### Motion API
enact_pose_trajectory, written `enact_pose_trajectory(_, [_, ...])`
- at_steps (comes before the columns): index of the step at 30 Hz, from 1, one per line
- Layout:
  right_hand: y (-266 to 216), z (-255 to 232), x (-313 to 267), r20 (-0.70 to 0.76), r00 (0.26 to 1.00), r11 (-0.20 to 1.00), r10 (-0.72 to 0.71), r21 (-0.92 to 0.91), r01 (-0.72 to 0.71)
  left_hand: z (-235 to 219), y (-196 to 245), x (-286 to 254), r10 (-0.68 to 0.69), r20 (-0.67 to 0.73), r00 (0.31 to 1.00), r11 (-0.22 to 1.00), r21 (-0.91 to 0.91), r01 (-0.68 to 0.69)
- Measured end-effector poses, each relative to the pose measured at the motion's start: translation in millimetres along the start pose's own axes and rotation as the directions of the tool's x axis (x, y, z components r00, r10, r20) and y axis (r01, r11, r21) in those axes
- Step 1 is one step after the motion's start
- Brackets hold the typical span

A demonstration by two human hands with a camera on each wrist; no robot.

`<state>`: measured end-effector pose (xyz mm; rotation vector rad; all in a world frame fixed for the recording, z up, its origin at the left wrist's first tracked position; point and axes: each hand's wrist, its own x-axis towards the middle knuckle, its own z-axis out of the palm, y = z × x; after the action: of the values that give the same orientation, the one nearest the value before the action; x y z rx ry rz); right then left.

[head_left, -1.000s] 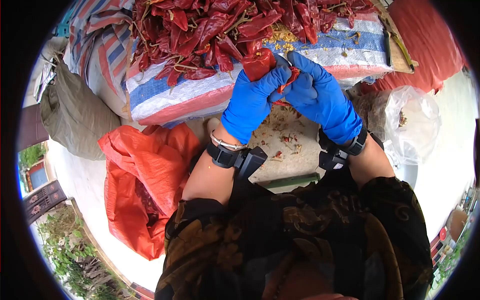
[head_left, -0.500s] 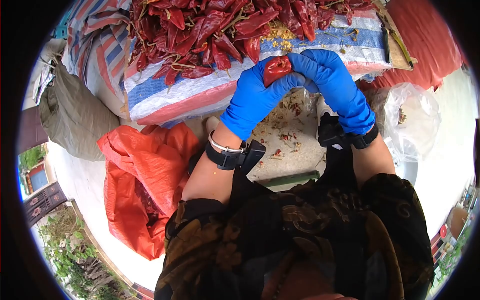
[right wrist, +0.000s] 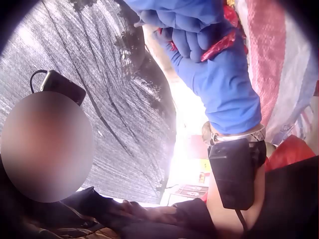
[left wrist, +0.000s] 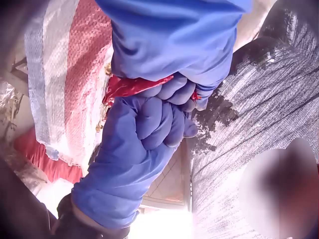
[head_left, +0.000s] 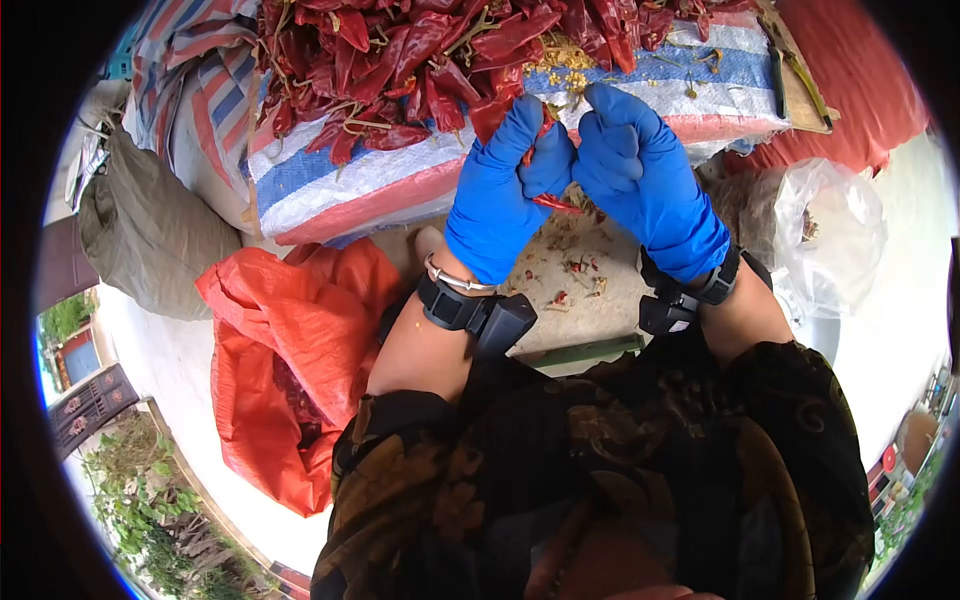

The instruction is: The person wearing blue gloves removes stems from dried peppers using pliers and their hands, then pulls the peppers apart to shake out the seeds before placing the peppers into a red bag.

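In the head view my left hand (head_left: pixel 505 195), in a blue glove, grips a dried red chili pepper (head_left: pixel 490 116). The pepper's glossy body shows past the thumb, and a thin red end sticks out below the fingers. My right hand (head_left: pixel 645 185), also gloved in blue, is beside it with fingers curled and knuckles right at the left hand's fingers. I cannot tell whether the right fingers pinch anything. In the left wrist view a red flap of the pepper (left wrist: pixel 130 86) shows between the hands. A heap of dried chili peppers (head_left: pixel 400 60) lies just beyond them.
The heap rests on a striped woven sack (head_left: pixel 370 190) with loose yellow seeds (head_left: pixel 560 75). A tool with long handles (head_left: pixel 800 75) lies at its right end. An open red sack (head_left: pixel 290 330) stands at left, a clear plastic bag (head_left: pixel 830 235) at right. Scraps litter the floor (head_left: pixel 570 270).
The hands came together round the pepper, then drew slightly apart. The pepper now sits in the left hand, part of it past the thumb. The right fingers have curled in tighter.
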<state>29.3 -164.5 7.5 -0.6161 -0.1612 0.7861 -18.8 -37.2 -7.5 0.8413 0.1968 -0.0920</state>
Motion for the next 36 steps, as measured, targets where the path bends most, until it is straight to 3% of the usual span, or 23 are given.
enact_pose_trajectory(2, [-3.1,-0.8,0.8,0.061,0.998,0.999,-0.008,0.052,0.005,-1.6,-2.1,5.4,0.024,0.172,0.985,0.993,-0.119,-0.004])
enact_pose_trajectory(4, [-5.4,-1.1,1.5,-0.094,0.994,0.957,-0.065,-0.288,0.035,2.1,0.7,6.3,0.007,0.162,0.987,0.995,-0.100,0.010])
enact_pose_trajectory(5, [-8.0,-2.0,1.9,-0.089,0.994,0.955,-0.064,-0.295,0.036,4.1,1.3,5.7,-0.019,0.150,0.989,0.996,-0.082,0.032])
enact_pose_trajectory(7, [-21.6,-6.9,-0.2,-0.121,0.983,0.739,-0.139,-0.674,0.022,0.3,3.7,4.6,-0.005,0.186,0.983,0.993,-0.118,0.027])
enact_pose_trajectory(8, [-28.4,-10.0,0.0,-0.180,0.980,0.842,-0.083,-0.539,-0.028,-0.4,3.2,7.9,0.001,0.232,0.973,0.987,-0.155,0.036])
enact_pose_trajectory(9, [-36.4,-15.2,-2.0,-0.256,0.956,0.758,-0.145,-0.649,-0.059,-5.2,2.2,9.8,-0.034,0.231,0.972,0.981,-0.180,0.077])
enact_pose_trajectory(11, [-54.7,-21.8,0.2,-0.096,0.909,0.531,-0.407,-0.834,0.150,-3.2,5.1,8.5,-0.051,0.178,0.983,0.972,-0.216,0.089])
enact_pose_trajectory(14, [-86.9,-52.8,3.9,0.068,0.721,0.184,-0.690,-0.947,0.264,-3.4,2.3,10.5,-0.054,0.191,0.980,0.979,-0.183,0.090])
enact_pose_trajectory(15, [-99.9,-63.9,0.8,-0.031,0.751,0.174,-0.660,-0.978,0.113,-4.4,0.1,12.2,-0.035,0.175,0.984,0.987,-0.150,0.062])
enact_pose_trajectory(17, [-113.5,-78.8,-3.9,0.043,0.717,-0.124,-0.695,-0.990,-0.062,-2.9,-1.0,13.0,-0.016,0.161,0.987,0.993,-0.115,0.035])
enact_pose_trajectory(18, [-117.6,-86.8,-4.9,0.045,0.714,-0.126,-0.698,-0.990,-0.062,-1.8,-0.8,13.3,0.000,0.128,0.992,0.997,-0.079,0.010])
enact_pose_trajectory(20, [-122.8,-103.4,-7.9,0.246,0.677,-0.338,-0.694,-0.941,-0.004,-2.1,-0.5,12.7,0.015,0.093,0.996,0.999,-0.046,-0.010])
enact_pose_trajectory(21, [-129.8,-110.7,-9.8,0.248,0.678,-0.341,-0.692,-0.940,-0.004,-3.3,1.1,13.9,0.002,0.099,0.995,0.999,-0.051,0.003])
enact_pose_trajectory(23, [-146.5,-124.4,-12.9,0.294,0.578,-0.464,-0.761,-0.870,-0.169,-4.4,2.8,16.0,-0.003,0.100,0.995,0.998,-0.062,0.010])
enact_pose_trajectory(24, [-153.0,-130.2,-14.5,0.260,0.531,-0.431,-0.806,-0.874,-0.226,-4.9,3.7,17.2,0.002,0.115,0.993,0.999,-0.052,0.004])
enact_pose_trajectory(25, [-164.3,-130.5,-17.3,0.201,0.545,-0.399,-0.814,-0.876,-0.273,-5.2,4.6,18.5,0.006,0.131,0.991,0.999,-0.042,-0.001])
enact_pose_trajectory(27, [-178.6,-155.6,-20.5,0.194,0.519,-0.517,-0.833,-0.608,-0.603,-6.2,4.5,21.8,0.012,0.150,0.989,0.999,-0.048,-0.005])
enact_pose_trajectory(28, [-187.9,-168.1,-21.9,0.202,0.517,-0.521,-0.832,-0.603,-0.604,-5.8,4.9,23.4,0.016,0.169,0.985,0.999,-0.051,-0.007])
enact_pose_trajectory(30, [-205.9,-187.5,-25.3,0.040,0.541,-0.483,-0.840,-0.507,-0.714,-2.6,6.9,22.4,0.026,0.175,0.984,0.999,-0.043,-0.019])
enact_pose_trajectory(31, [-213.8,-189.8,-26.6,0.046,0.543,-0.489,-0.839,-0.504,-0.712,-2.0,8.0,21.7,0.033,0.174,0.984,0.999,-0.028,-0.028])
enact_pose_trajectory(33, [-229.8,-193.9,-27.4,-0.339,0.598,-0.384,-0.726,-0.521,-0.762,-4.3,8.7,23.1,0.041,0.190,0.981,0.999,-0.042,-0.033])
enact_pose_trajectory(36, [-245.0,-205.8,-30.3,-0.311,0.621,-0.359,-0.720,-0.599,-0.716,-9.6,6.9,24.3,0.059,0.221,0.974,0.996,-0.082,-0.042])
